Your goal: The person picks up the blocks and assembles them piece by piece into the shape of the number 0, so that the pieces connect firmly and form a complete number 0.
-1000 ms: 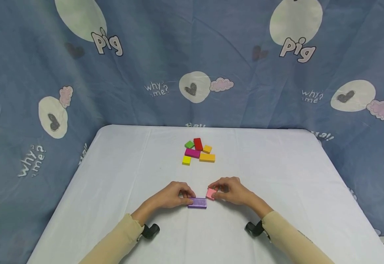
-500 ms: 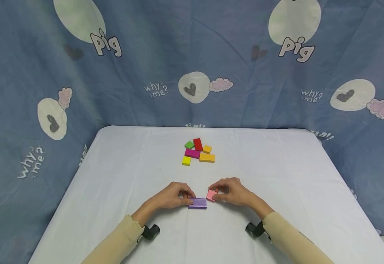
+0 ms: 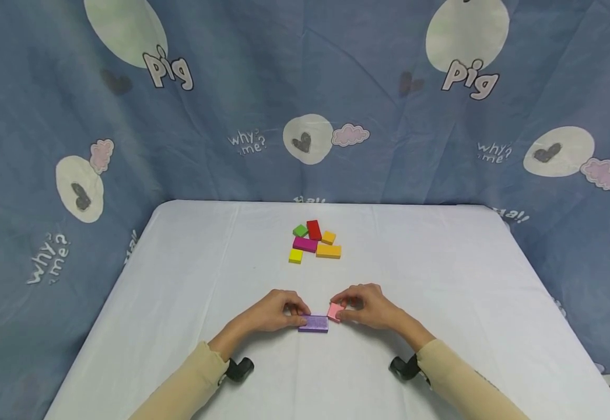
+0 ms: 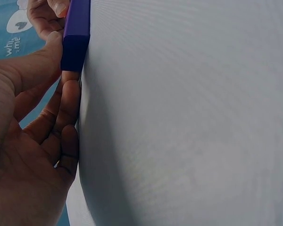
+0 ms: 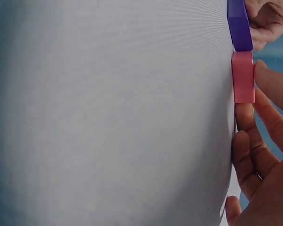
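A long purple block [image 3: 315, 324] lies flat on the white cloth, and my left hand [image 3: 274, 310] pinches its left end between thumb and fingers. To its right, my right hand [image 3: 370, 305] holds a small pink block [image 3: 334, 312] by thumb and fingers, slightly turned relative to the purple one. In the right wrist view the pink block [image 5: 244, 79] stands end to end with the purple block [image 5: 239, 27]; they look in contact or nearly so. The left wrist view shows the near end of the purple block [image 4: 76, 44] beside my thumb.
Farther back on the white-covered table [image 3: 221, 350] lies a loose cluster: a green block [image 3: 300, 231], a red block [image 3: 314, 230], a magenta block [image 3: 305, 244], a small orange block [image 3: 328, 237], a long orange block [image 3: 328, 251] and a yellow block [image 3: 295, 256]. A blue printed curtain [image 3: 389, 169] hangs behind.
My right hand has shifted the pink block slightly nearer to me, alongside the purple block's right end. My left hand and the purple block have stayed put.
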Motion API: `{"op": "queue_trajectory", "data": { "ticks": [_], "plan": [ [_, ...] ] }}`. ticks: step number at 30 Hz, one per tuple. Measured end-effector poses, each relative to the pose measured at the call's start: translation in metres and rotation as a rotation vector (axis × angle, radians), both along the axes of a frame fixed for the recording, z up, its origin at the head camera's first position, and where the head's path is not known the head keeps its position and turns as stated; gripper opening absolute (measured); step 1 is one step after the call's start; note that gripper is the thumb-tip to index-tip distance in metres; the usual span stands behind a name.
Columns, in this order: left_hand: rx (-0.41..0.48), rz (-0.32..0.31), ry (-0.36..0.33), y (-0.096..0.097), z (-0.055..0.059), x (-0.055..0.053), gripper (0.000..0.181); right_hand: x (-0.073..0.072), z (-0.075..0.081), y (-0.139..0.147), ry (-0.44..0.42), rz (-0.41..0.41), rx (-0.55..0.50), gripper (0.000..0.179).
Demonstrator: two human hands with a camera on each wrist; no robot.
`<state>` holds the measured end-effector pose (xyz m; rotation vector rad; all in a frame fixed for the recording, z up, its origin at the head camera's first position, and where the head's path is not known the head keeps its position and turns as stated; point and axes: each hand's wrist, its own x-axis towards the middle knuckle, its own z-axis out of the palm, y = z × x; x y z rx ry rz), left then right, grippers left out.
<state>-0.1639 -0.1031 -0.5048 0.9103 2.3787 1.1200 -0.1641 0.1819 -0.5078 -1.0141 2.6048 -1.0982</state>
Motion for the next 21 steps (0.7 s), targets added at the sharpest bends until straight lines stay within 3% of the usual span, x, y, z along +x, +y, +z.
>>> {"op": "queue_trajectory", "data": {
  "ticks": [9,13,17,21],
  "plan": [
    [-0.015,0.008,-0.001,0.0,0.0,0.001,0.012,0.0,0.0,0.0,-0.006,0.002,0.023,0.031],
    [-0.01,0.005,-0.006,0.0,0.0,0.001,0.011,0.004,0.001,0.002,-0.005,-0.007,-0.012,0.033],
    [-0.002,0.019,0.008,-0.002,0.0,0.0,0.011,0.015,0.007,0.001,0.089,-0.028,0.033,0.035],
    [0.022,0.046,0.065,-0.004,0.001,-0.002,0.011,0.031,0.013,-0.004,0.259,-0.01,0.158,0.039]
  ]
}}
